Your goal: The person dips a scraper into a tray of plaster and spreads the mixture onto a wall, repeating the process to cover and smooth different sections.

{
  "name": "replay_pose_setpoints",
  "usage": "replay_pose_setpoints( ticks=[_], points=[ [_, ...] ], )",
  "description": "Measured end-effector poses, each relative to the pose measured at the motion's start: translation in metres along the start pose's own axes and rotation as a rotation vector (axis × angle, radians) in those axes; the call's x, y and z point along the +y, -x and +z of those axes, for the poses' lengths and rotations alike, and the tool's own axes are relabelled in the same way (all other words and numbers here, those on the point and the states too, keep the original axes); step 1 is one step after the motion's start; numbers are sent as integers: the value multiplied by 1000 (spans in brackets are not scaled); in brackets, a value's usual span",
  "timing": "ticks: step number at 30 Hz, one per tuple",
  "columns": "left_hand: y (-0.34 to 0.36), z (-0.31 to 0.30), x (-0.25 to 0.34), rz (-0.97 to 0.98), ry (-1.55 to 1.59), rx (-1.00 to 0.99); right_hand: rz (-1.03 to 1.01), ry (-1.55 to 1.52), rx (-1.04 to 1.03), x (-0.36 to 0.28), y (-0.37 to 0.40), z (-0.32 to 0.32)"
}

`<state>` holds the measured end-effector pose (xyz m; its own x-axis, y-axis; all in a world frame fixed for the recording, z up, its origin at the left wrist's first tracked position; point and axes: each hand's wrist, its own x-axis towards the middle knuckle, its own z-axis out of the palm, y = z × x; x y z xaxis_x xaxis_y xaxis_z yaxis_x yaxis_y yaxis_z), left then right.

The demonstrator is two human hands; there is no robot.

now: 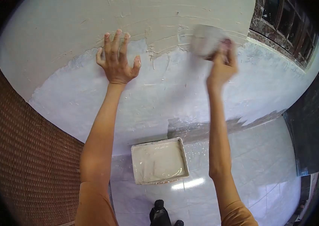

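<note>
The wall (73,49) was half covered in wet paste. A tray (155,142) sat on the floor (249,165), bottom middle. The left hand (117,62) lay on the wall, upper left, fingers spread. The right hand (222,66), upper right, wrapped its fingers round a blurry blade (204,39). I think spreading was underway; the next stroke would need a flat blade.

The plastered wall (159,98) offers open sweep (brick wall (24,150) crowds left, window frame (283,22) right).

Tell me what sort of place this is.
Probably a room or porch being finished or renovated: a wall half covered in wet plaster, a tray of the same mix on the tiled floor, and the right hand holding a blurred plastering blade against it.
</note>
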<state>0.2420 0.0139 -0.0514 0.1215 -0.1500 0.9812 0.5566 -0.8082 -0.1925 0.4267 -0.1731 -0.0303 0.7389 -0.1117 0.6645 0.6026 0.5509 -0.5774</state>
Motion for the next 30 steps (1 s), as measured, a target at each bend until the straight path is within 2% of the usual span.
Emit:
replay_pose_setpoints(
  ticks=[2,4,8,10,12,14,15,16,18,20,21,24,26,28,29,30],
  points=[
    [2,0,0,-9,4,-9,-58,-212,149,-15,-14,-18],
    [0,1,1,5,20,17,-15,-225,180,-22,-5,-10],
    [1,1,2,11,20,-2,-95,-176,-354,-10,48,45],
    [1,2,0,10,31,20,-55,-67,-337,-14,40,40],
    [1,2,0,16,23,11,-17,4,-71,-10,7,15],
    [1,0,-2,15,11,0,26,-218,81,-13,-15,-10],
    [1,1,-2,17,8,3,60,-227,113,-25,-17,-11],
    [1,1,-1,18,8,5,62,-220,112,-25,-13,-6],
    [0,1,-1,9,8,4,-76,-88,-128,-21,5,21],
    [2,1,2,3,7,-1,-72,-193,-329,-24,36,53],
    [2,1,1,10,7,10,-68,-194,-323,-19,32,51],
    [1,3,0,21,5,17,-260,80,-89,6,5,31],
    [1,2,-2,15,-1,13,18,-51,13,-13,-16,-5],
    [1,3,-1,16,21,22,-11,-211,185,-23,-24,-16],
    [1,3,-1,15,21,21,-88,-236,90,-23,-19,-14],
    [2,3,-2,21,14,21,-20,-149,-30,-25,-7,-10]
  ],
)
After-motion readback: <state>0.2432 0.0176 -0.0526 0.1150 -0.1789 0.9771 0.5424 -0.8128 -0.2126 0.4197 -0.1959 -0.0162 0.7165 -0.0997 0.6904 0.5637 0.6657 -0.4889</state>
